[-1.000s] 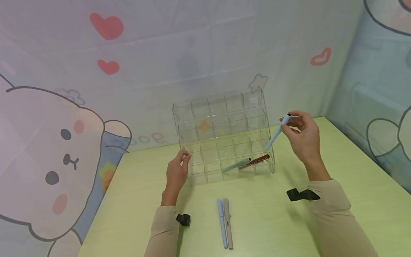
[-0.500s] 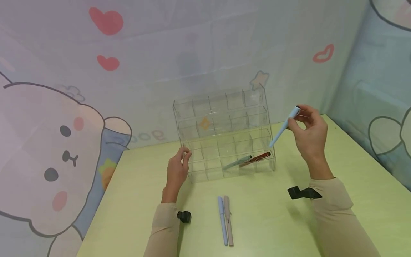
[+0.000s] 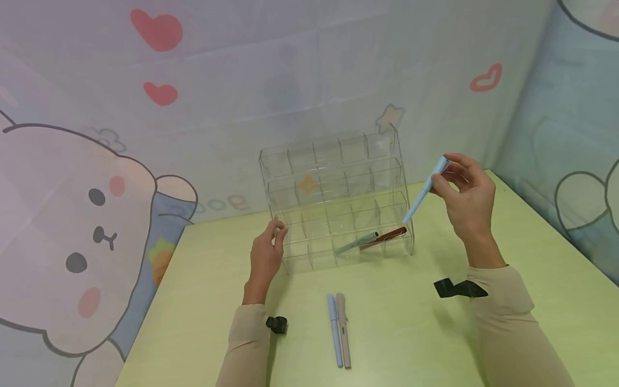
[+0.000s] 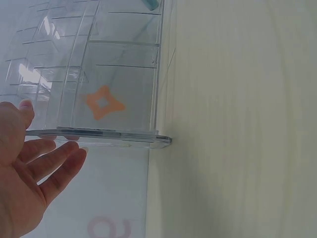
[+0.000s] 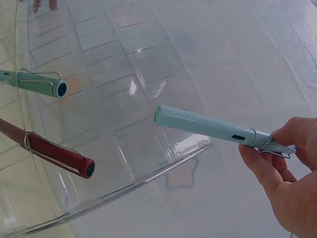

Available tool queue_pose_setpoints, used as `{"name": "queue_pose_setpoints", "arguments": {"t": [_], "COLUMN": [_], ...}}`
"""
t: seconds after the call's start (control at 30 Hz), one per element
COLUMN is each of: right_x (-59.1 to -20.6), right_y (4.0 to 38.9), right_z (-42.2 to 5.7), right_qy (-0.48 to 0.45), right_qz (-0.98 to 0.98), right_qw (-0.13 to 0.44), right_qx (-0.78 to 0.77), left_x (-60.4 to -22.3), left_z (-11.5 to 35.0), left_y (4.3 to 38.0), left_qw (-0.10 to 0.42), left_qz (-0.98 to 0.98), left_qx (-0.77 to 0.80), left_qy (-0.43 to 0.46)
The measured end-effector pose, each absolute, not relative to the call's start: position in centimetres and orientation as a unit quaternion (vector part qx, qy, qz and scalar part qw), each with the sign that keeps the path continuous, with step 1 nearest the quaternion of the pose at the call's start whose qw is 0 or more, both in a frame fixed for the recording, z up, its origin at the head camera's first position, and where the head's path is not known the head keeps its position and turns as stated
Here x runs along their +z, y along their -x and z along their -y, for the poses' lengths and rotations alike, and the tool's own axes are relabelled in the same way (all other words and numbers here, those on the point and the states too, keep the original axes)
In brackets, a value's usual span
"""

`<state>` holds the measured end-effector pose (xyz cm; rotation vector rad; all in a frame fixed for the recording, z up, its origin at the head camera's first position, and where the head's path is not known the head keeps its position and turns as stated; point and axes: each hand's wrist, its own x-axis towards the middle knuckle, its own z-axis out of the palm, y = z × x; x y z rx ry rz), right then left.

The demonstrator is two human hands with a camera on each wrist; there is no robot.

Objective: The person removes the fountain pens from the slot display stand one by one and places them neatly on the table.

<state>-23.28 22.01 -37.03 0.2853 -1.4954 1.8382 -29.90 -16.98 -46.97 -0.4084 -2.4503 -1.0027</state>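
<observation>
In the head view, a clear rack (image 3: 336,188) stands at the centre, four tiers of five compartments each. Its bottom tier holds two pens, both leaning toward the frame's right: one green pen (image 3: 358,243) and one dark red pen (image 3: 384,238). Two more, a blue pen (image 3: 335,330) and a beige pen (image 3: 344,330), lie side by side on the table (image 3: 208,285) at lower centre. The fifth, a pale blue pen (image 3: 423,193), slants right of centre, pinched in the right hand (image 3: 466,196); its lower end is near the rack's right side.

In the left wrist view, the left hand (image 4: 37,168) grips the rack's side panel at lower left, thumb and fingers on opposite faces.

In the right wrist view, the right hand, at right, pinches the pale blue pen by its clip end; the green and red caps project past the rack's front rim at left.
</observation>
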Motion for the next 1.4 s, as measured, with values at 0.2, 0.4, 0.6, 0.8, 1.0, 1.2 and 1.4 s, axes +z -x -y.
{"name": "queue_pose_setpoints", "arguments": {"t": [0.2, 0.4, 0.6, 0.8, 1.0, 1.2, 1.4], "right_x": [-36.88, -36.79, -36.79, -36.69, -36.81, -36.8, -36.86], "right_y": [22.94, 22.66, 22.54, 22.4, 22.48, 22.57, 22.61], "right_z": [-21.94, -21.87, -22.04, -22.29, -22.45, -22.43, -22.48], "right_qy": [-0.131, -0.149, -0.142, -0.125, -0.131, -0.122, -0.124], "right_qz": [0.598, 0.608, 0.609, 0.647, 0.687, 0.728, 0.738], "right_qw": [0.328, 0.276, 0.243, 0.171, 0.112, 0.09, 0.061], "right_qx": [0.719, 0.729, 0.742, 0.732, 0.706, 0.668, 0.66], "left_x": [-47.09, -47.14, -47.13, -47.14, -47.14, -47.2, -47.14], "left_z": [17.09, 16.97, 16.94, 17.03, 16.99, 16.97, 17.02], "left_y": [29.94, 29.82, 29.79, 29.84, 29.68, 29.85, 29.98], "left_qw": [0.231, 0.228, 0.225, 0.222, 0.221, 0.222, 0.223], "left_qz": [0.89, 0.891, 0.889, 0.889, 0.888, 0.889, 0.891], "left_qx": [-0.363, -0.364, -0.368, -0.37, -0.373, -0.372, -0.368], "left_qy": [0.149, 0.148, 0.153, 0.152, 0.152, 0.151, 0.148]}}
